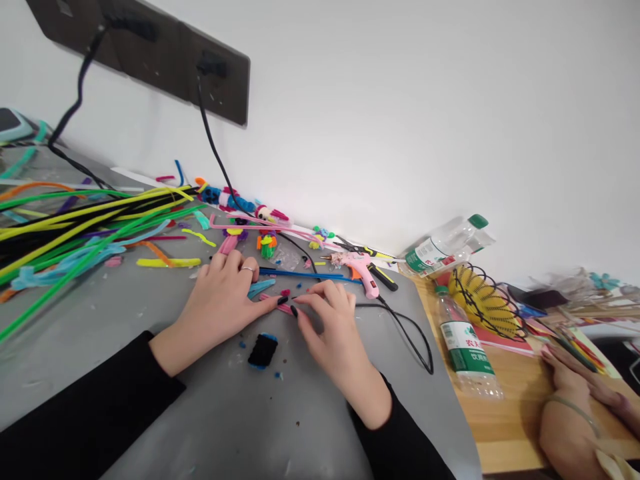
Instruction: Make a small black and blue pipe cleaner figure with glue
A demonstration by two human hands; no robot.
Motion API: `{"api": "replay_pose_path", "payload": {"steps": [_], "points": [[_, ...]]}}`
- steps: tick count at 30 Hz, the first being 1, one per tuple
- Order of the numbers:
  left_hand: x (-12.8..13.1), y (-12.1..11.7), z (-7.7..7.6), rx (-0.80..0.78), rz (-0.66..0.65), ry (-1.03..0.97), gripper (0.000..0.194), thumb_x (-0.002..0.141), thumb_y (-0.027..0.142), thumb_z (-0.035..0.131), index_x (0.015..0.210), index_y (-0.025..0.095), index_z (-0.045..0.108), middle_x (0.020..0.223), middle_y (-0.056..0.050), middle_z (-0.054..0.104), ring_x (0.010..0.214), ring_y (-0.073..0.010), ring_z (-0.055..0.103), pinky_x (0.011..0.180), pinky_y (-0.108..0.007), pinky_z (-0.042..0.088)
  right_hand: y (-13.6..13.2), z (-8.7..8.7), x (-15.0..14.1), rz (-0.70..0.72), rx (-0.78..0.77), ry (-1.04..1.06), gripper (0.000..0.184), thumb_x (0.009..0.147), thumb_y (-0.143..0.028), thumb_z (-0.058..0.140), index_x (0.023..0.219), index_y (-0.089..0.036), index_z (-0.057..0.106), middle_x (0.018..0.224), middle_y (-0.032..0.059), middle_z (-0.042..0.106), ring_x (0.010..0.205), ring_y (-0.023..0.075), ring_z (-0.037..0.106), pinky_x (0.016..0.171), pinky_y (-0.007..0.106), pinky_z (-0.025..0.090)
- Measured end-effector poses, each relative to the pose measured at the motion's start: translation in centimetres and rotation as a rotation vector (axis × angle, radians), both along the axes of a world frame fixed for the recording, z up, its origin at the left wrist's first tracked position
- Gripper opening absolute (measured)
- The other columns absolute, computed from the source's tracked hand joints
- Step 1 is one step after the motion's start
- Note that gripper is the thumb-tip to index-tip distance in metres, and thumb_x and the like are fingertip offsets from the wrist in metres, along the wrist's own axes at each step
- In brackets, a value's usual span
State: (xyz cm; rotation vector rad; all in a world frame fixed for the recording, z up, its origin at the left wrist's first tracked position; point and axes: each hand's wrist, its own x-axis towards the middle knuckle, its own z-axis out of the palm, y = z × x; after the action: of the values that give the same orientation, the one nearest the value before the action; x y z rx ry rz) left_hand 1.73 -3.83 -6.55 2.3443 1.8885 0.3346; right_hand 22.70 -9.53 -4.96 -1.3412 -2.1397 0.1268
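Short pink pipe cleaner pieces point(273, 303) lie low over the grey mat between my two hands. My left hand point(225, 290) has its thumb stretched along them; its other fingers curl down at their far side, with a ring on one. From the right, my right hand point(337, 327) pinches the near end of the pink pieces between thumb and forefinger. Just in front of my hands sits a small black fuzzy block point(263, 351) with blue edges. Blue pipe cleaners point(310, 273) and a light blue piece point(260, 287) lie right behind my fingers.
A pink glue gun point(363, 268) with a trailing cord rests behind my right hand, beside black-handled pliers point(383, 277). Long pipe cleaners point(100, 220) cover the left. Plastic bottles point(465, 347) and a black wire basket point(487, 303) stand right, near another person's arm point(570, 407).
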Motion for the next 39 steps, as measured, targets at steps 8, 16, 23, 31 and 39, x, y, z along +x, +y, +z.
{"api": "replay_pose_path", "payload": {"steps": [8, 16, 23, 31, 39], "points": [[0.0, 0.0, 0.0, 0.005, 0.003, -0.008, 0.039, 0.085, 0.057, 0.073, 0.097, 0.021, 0.061, 0.109, -0.015, 0.063, 0.114, -0.0415, 0.058, 0.089, -0.047, 0.05, -1.5, 0.4, -0.9, 0.024, 0.065, -0.156, 0.029, 0.099, -0.005, 0.053, 0.114, -0.016, 0.076, 0.104, 0.0104, 0.066, 0.099, 0.0264, 0.055, 0.084, 0.04, 0.038], [0.0, 0.0, -0.4, 0.028, 0.005, -0.013, 0.038, 0.086, 0.057, 0.072, 0.095, 0.022, 0.06, 0.106, -0.015, 0.063, 0.112, -0.0412, 0.059, 0.088, -0.047, 0.05, -2.0, -0.2, -1.9, 0.033, 0.043, -0.27, 0.044, 0.077, 0.003, 0.056, 0.114, -0.013, 0.073, 0.111, 0.013, 0.065, 0.104, 0.0296, 0.052, 0.091, 0.044, 0.04], [-0.5, 0.3, -1.1, 0.076, -0.006, -0.083, 0.028, 0.091, 0.051, 0.066, 0.089, 0.025, 0.056, 0.1, -0.011, 0.062, 0.104, -0.0373, 0.06, 0.086, -0.045, 0.05, -2.0, -0.3, -1.8, 0.023, 0.022, -0.215, 0.043, 0.079, 0.004, 0.054, 0.112, -0.015, 0.074, 0.107, 0.0123, 0.063, 0.102, 0.0286, 0.052, 0.086, 0.042, 0.042], [-0.6, 0.2, -1.3, 0.074, -0.012, -0.083, 0.03, 0.088, 0.054, 0.066, 0.09, 0.025, 0.055, 0.102, -0.012, 0.061, 0.105, -0.0381, 0.058, 0.087, -0.046, 0.05, -2.1, -0.2, -1.7, 0.013, 0.004, -0.228, 0.048, 0.08, 0.004, 0.054, 0.12, -0.015, 0.073, 0.113, 0.0137, 0.062, 0.106, 0.0294, 0.052, 0.089, 0.044, 0.043], [-0.5, 0.2, -1.0, 0.06, -0.003, -0.1, 0.029, 0.09, 0.054, 0.062, 0.089, 0.026, 0.055, 0.103, -0.013, 0.063, 0.106, -0.0381, 0.059, 0.087, -0.047, 0.05, -1.9, -0.4, -1.7, 0.002, -0.035, -0.243, 0.048, 0.078, 0.006, 0.055, 0.117, -0.015, 0.074, 0.114, 0.0143, 0.062, 0.107, 0.0301, 0.052, 0.088, 0.044, 0.043]]}}
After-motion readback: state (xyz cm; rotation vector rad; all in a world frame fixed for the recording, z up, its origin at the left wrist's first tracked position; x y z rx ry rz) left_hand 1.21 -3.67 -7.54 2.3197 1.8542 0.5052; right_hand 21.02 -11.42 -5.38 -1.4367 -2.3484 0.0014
